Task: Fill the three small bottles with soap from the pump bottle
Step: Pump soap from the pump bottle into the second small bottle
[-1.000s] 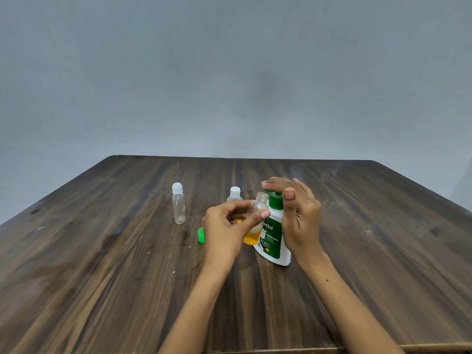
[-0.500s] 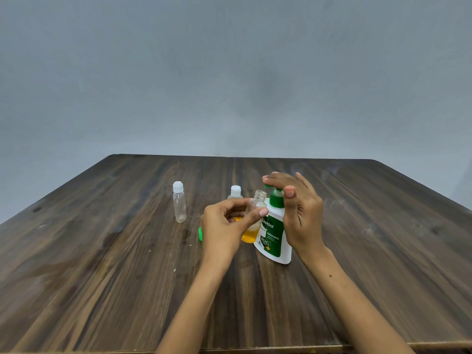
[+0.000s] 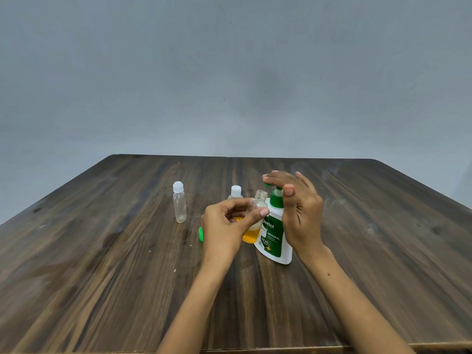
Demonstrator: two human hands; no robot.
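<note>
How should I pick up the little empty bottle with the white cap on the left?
Grip the empty bottle around the middle of its clear body, below the white cap, with thumb and fingers on opposite sides. Come from its left or front: it stands upright and alone on the table, so nothing blocks you there. The body looks slim and round, so a light pinch should probably do; pulling on the cap might tip it.

Three small clear bottles are in view: one capped in white and seemingly empty [image 3: 179, 202] standing alone at the left, one white-capped [image 3: 236, 192] mostly hidden behind the hands, and one uncapped [image 3: 255, 218] partly filled with orange liquid. There is one white pump bottle [image 3: 275, 236] with a green head, one loose green cap [image 3: 201, 234], one wooden table [image 3: 102, 277], and two hands, left [image 3: 226, 229] and right [image 3: 298, 213].
</note>
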